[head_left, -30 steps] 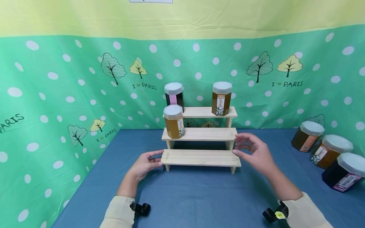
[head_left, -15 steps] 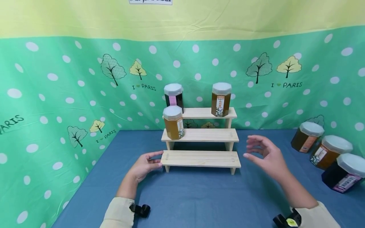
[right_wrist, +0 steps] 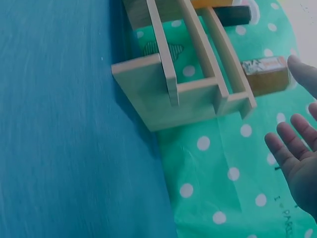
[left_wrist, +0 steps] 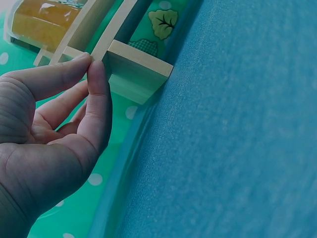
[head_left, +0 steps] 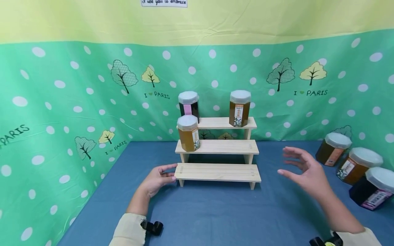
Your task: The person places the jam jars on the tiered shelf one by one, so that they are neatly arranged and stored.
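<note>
At centre of the blue bench (head_left: 200, 213): stepped wooden stand (head_left: 218, 172), three levels, lowest near, highest far. Behind, green spotted cloth (head_left: 95, 118).

Left hand (head_left: 156, 179): at left end of the near, lowest step, pinching the wood there between thumb and fingers; plainest in the left wrist view. Right hand (head_left: 310, 173): in the air to the right, between stand and loose jars, with fingers parted, gripping nothing, touching nothing.

On the top level, left: dark jar (head_left: 187, 98) with pink label, partly hidden behind a nearer one. Also on top, right end: amber jar (head_left: 244, 111), upright, label toward the near side. On the middle level, left end: golden jar (head_left: 186, 136), upright. Well to the right, on the bench, in a row from far to near: brown jar (head_left: 330, 148), honey jar (head_left: 358, 164), purple-labelled jar (head_left: 370, 189). Close together, perhaps touching; hard to tell from this angle.

Progress, judged from the layout: about halfway. Done: three jars up on the stand, two on top, one in the middle. Left to do: three at right, not yet on the stand. Going by the pair on top, reckon the middle level half filled, right end unserved, and the near step not begun.
</note>
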Action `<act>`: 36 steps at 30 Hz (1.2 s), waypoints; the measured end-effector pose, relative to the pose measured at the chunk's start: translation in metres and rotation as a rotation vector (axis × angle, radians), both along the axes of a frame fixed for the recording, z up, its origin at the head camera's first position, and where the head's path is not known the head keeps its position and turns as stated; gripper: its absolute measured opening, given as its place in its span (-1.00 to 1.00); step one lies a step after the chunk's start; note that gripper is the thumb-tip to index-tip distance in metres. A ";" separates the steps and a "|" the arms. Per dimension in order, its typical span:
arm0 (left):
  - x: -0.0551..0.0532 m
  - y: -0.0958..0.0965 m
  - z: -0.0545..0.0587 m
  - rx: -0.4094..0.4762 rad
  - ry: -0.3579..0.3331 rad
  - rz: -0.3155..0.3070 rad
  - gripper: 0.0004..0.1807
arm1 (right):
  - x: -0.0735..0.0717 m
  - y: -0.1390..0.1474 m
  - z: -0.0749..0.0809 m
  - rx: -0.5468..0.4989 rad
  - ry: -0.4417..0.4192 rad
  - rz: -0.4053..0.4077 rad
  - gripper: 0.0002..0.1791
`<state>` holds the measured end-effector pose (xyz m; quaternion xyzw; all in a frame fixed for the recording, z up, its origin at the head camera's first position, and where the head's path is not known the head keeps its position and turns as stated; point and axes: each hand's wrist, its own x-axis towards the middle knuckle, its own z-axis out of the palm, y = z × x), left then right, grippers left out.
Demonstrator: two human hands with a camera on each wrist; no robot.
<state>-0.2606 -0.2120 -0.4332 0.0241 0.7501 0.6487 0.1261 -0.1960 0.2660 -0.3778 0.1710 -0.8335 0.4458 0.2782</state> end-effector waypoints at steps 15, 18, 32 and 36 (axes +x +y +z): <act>0.001 -0.001 0.002 0.014 -0.001 -0.013 -0.38 | 0.012 0.035 0.006 -0.004 -0.014 -0.078 -0.08; 0.001 0.000 0.003 0.021 -0.003 -0.015 -0.38 | 0.015 0.042 0.008 0.009 -0.009 -0.091 -0.07; 0.001 0.000 0.001 0.025 -0.001 -0.015 -0.38 | 0.019 0.079 0.009 0.027 0.016 -0.265 -0.15; 0.002 0.000 0.002 0.025 0.002 -0.015 -0.38 | 0.021 0.092 0.007 0.009 0.023 -0.283 -0.21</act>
